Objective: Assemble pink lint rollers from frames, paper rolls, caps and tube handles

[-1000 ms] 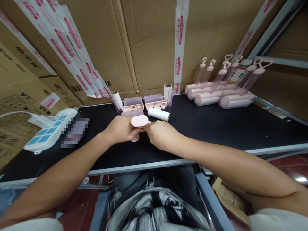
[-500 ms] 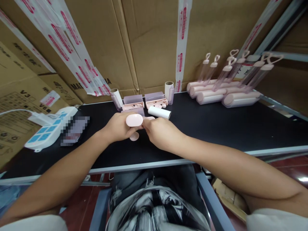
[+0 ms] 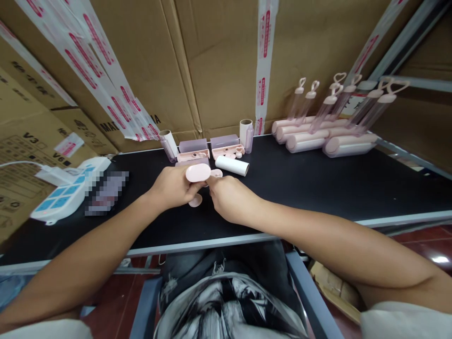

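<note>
My left hand (image 3: 171,188) is closed around a pale pink plastic piece with an oval end (image 3: 197,173) that faces up. Beside that end, my right hand (image 3: 233,200) is closed, its fingers pressed against the piece near a small pink tab (image 3: 216,173). What lies between the right fingertips is hidden. A round pink disc (image 3: 195,200) shows just below the left fingers. Just beyond the hands lies a white roll (image 3: 232,165) on its side. Behind it are pink plastic shells (image 3: 192,156) with small parts in them, and translucent lilac covers (image 3: 225,141).
Two white rolls, one at left (image 3: 170,142) and one at right (image 3: 245,132), stand upright by the cardboard wall. Several pink cylinders with clear tubes and heart-shaped handles (image 3: 332,134) are grouped at right. A power strip (image 3: 70,190) and a pixelated object (image 3: 107,193) lie at left.
My right hand has shifted slightly down from the pink piece, and the small tab shows more fully. The oval end has turned a little. The whole view has moved slightly.
</note>
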Motion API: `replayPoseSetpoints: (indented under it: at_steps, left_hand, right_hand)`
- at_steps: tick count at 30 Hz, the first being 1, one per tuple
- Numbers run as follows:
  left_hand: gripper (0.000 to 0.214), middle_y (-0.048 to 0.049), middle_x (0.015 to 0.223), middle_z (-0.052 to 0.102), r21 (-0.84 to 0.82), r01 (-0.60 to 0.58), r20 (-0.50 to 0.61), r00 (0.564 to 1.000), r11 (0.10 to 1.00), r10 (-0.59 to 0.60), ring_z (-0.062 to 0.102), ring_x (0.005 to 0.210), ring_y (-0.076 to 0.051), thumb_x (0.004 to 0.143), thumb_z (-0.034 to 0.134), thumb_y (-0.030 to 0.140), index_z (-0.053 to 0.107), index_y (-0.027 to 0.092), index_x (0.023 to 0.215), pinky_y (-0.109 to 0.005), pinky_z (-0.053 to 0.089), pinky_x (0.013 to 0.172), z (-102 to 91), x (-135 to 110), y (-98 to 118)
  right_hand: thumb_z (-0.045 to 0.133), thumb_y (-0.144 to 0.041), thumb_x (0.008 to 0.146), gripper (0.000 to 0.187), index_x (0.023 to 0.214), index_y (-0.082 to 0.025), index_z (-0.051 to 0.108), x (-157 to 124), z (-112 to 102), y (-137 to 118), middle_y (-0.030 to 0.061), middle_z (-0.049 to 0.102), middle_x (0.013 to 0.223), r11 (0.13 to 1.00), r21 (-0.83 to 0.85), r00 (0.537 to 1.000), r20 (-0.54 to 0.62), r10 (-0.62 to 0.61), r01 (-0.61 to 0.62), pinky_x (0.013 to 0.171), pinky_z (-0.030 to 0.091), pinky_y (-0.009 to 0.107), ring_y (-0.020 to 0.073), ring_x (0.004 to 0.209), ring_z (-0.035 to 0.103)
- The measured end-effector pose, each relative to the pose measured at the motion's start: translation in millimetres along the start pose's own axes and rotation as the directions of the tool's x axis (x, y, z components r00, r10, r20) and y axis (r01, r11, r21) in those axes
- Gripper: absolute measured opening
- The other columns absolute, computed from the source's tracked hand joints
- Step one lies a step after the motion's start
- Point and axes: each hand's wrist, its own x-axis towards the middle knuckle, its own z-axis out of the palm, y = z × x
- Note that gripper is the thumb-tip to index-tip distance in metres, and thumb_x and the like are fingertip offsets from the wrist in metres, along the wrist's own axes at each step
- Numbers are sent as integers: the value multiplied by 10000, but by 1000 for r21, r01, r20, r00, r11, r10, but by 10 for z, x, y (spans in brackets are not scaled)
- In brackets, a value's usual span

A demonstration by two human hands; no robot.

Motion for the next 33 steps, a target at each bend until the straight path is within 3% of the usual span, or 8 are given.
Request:
replayPoseSetpoints:
  at_steps: [6,11,14,17,21,26,30,33]
  left_hand:
    - [350,-25,584,667,-29,14,21,1000,999,-13,692,612,-226,952,598,518,729,222,819,-301,374,529,8,-5,28]
    - [399,-42,821,810,-241,3,57,998,971,12,757,758,-231,989,582,549,811,226,943,-301,547,680,-33,28,-85]
    - [432,-64,1032,846,-417,-60,-17,998,907,58,787,967,-265,1019,565,563,832,227,1069,-368,612,906,-58,54,-166]
    - [421,-69,1072,844,-548,-226,-47,970,805,240,784,1007,-248,1038,570,545,825,216,1102,-359,605,985,-49,50,-146]
    - [421,-80,1081,837,-604,-280,-87,954,746,287,784,1010,-238,1051,569,542,804,200,1125,-326,607,947,-34,6,-20]
    - [516,-67,937,814,-713,-152,26,970,684,243,743,791,-183,1037,551,638,786,179,1047,-270,577,731,-108,-5,49]
    - [560,-6,647,631,-782,-126,14,975,611,220,551,570,-103,998,605,667,637,168,747,-225,433,549,-199,41,-32]
    - [443,29,630,563,-883,-4,1,1000,469,12,498,512,-95,997,608,612,577,202,834,-222,407,491,-247,92,-204]
  right_hand:
    - [484,-112,992,342,1277,-83,672,6,-49,6,186,796,1066,1000,-29,1000,11,9,-8,737,496,348,277,883,764]
    - [532,-176,1011,239,1010,-140,768,-107,-343,79,139,802,915,999,-35,1000,14,6,-6,706,449,332,245,797,735]
    - [684,-317,994,185,980,-152,766,-142,-493,175,134,799,967,1000,-3,988,-151,6,-6,755,481,342,277,892,741]
    - [845,-437,902,455,1233,-149,724,-79,-484,269,178,767,1260,991,35,953,-283,-111,126,914,518,398,350,1157,716]
    - [906,-429,845,621,1351,-209,622,17,-335,303,81,797,1116,941,244,971,-111,-214,235,829,514,342,275,987,746]
    - [771,-385,916,274,992,-212,572,-15,-264,260,-17,643,764,922,339,980,-125,-153,187,604,384,272,158,658,574]
    - [812,-451,890,335,958,-225,574,-34,-338,325,-29,618,773,729,657,980,-101,-170,194,606,477,275,146,661,588]
    - [904,-529,797,483,1031,-228,608,29,-399,437,-10,679,836,605,788,988,-156,20,112,634,574,308,174,699,673]
